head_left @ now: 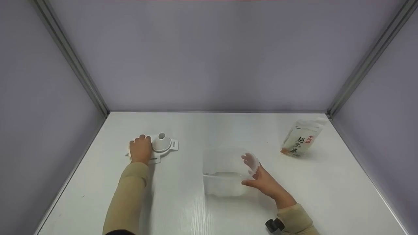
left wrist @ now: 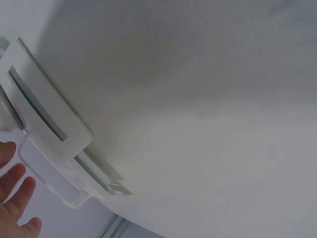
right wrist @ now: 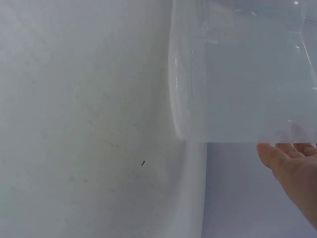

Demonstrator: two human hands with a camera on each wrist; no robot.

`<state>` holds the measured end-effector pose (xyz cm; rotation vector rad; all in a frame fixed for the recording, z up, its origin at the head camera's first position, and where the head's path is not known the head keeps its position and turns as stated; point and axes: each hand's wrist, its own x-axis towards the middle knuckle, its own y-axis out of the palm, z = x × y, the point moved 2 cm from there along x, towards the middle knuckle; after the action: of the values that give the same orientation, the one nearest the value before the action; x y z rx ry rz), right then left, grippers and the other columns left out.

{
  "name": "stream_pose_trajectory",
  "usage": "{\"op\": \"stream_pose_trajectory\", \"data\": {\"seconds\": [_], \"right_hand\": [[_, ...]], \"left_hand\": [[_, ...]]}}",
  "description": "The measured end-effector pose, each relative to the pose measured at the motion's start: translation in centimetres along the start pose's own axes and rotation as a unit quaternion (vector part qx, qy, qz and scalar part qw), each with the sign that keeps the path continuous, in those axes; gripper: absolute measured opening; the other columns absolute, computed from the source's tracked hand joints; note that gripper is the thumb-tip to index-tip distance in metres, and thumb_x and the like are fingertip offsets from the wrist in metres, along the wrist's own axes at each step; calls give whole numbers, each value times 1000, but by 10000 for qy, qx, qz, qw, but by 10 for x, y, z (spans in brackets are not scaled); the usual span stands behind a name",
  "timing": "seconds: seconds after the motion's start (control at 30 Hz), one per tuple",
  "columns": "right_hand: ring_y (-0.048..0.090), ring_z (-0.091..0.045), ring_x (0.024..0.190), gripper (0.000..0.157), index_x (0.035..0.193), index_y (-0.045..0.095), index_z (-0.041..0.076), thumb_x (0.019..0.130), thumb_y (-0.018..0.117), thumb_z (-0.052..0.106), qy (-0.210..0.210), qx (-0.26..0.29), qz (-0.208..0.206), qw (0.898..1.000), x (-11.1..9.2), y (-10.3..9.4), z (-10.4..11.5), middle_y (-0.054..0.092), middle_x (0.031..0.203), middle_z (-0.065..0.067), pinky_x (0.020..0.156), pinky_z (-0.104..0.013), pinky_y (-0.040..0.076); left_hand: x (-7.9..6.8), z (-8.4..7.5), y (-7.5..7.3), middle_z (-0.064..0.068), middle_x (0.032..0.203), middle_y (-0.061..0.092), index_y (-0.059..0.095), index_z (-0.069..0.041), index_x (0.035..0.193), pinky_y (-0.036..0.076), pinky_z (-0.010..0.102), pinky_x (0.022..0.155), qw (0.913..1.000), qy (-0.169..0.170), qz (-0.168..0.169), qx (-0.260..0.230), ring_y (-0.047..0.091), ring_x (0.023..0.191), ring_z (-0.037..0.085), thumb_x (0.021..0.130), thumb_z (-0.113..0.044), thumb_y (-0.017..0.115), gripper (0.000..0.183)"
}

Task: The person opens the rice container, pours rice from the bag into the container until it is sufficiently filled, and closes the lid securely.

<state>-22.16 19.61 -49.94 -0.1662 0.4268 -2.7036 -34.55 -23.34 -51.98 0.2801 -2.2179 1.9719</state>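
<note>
The fingers of your left hand (head_left: 141, 150) are a little bent and apart from each other, over the white lid (head_left: 166, 147); whether they touch it, I cannot tell. Your right hand (head_left: 259, 176) is at the right side of the clear box (head_left: 223, 189), with the thumb well away from the other fingers; here also the contact is not sure. The translucent edge of the box covers a part of these fingers, and your left hand hides one portion of the lid, just beside its short spout (head_left: 161, 136). The box stands on the white table (head_left: 326, 182), between your two hands. Farther, to the right, stands a printed bag (head_left: 298, 140), leaning a little. Around the table you have greyish walls (head_left: 215, 58), with metal posts (head_left: 72, 55) in the corners.
</note>
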Motion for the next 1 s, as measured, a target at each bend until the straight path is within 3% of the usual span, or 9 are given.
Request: {"op": "stream_pose_trajectory", "data": {"seconds": [0.13, 0.27, 0.4, 0.6, 0.8, 1.0], "right_hand": [[17, -33, 138, 94, 149, 16, 11, 78, 77, 18, 32, -22, 5, 10000, -1, 0, 0, 22, 151, -15, 106, -53, 22], [18, -33, 138, 94, 148, 15, 11, 78, 77, 17, -12, -31, -37, 10000, 0, -2, 1, 22, 151, -14, 106, -52, 22], [18, -31, 139, 94, 149, 15, 13, 78, 77, 18, 24, -78, -61, 9999, 1, -3, 2, 23, 152, -12, 106, -51, 22], [18, -31, 139, 94, 149, 15, 12, 78, 76, 17, 145, 15, -27, 9999, -3, 1, 8, 22, 152, -13, 105, -54, 22], [18, -30, 139, 95, 149, 14, 13, 78, 77, 20, 88, -63, 12, 9999, -2, 2, 1, 22, 152, -11, 106, -52, 23], [17, -30, 139, 96, 149, 14, 14, 77, 77, 19, 88, 10, 22, 10000, -1, 1, 2, 21, 152, -12, 106, -53, 21]], "left_hand": [[-12, -11, -1, 26, 91, 55, 60, 10, 96, 47, 53, 69, 9999, -74, 47, 91, 58, 79, 42, 91, -3, 50, 17], [-18, -21, -3, 27, 96, 53, 56, 11, 100, 47, 53, 69, 9992, -95, 370, -117, 56, 82, 42, 92, -2, 45, 19], [-19, -23, -5, 30, 118, 46, 49, 11, 117, 45, 57, 76, 9969, -232, 651, -389, 53, 95, 44, 95, -2, 38, 27], [-24, -19, 2, 33, 144, 20, 31, 11, 137, 42, 58, 87, 9892, -265, 1252, -720, 43, 116, 49, 98, 0, 30, 40], [-30, -14, 4, 27, 151, 4, 12, 7, 145, 28, 56, 102, 9802, -243, 1490, -1279, 22, 132, 45, 100, -2, 22, 47], [-35, -12, 4, 23, 152, -2, 3, 3, 147, 22, 53, 106, 9736, -295, 1499, -1695, 18, 135, 42, 99, -7, 27, 54]]}}
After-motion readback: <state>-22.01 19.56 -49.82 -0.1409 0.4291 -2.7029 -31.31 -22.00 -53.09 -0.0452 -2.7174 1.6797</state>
